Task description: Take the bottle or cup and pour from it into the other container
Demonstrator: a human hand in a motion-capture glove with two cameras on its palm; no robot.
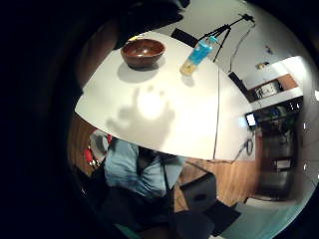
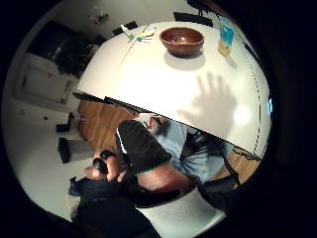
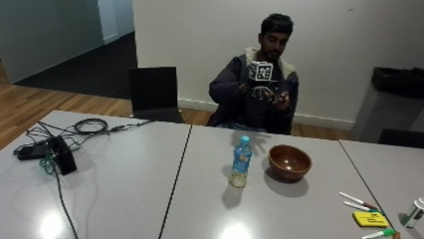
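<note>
On the grey table (image 3: 119, 199), bottle (image 3: 240, 162) beside bowl (image 3: 289, 161), wood floor, right hand (image 3: 262, 92) raised, fingers' spread unclear.

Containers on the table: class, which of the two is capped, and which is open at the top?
The bottle, with its blue cap and blue label, is capped. The brown bowl beside it is open at the top.

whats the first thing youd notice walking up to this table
A clear bottle with a blue label and cap stands upright mid-table, a little yellowish liquid at its bottom, and a brown bowl sits just beside it, apart. Behind them the seated person holds the gloved right hand raised at chest height, away from both. Markers lie near the table's corner.
</note>
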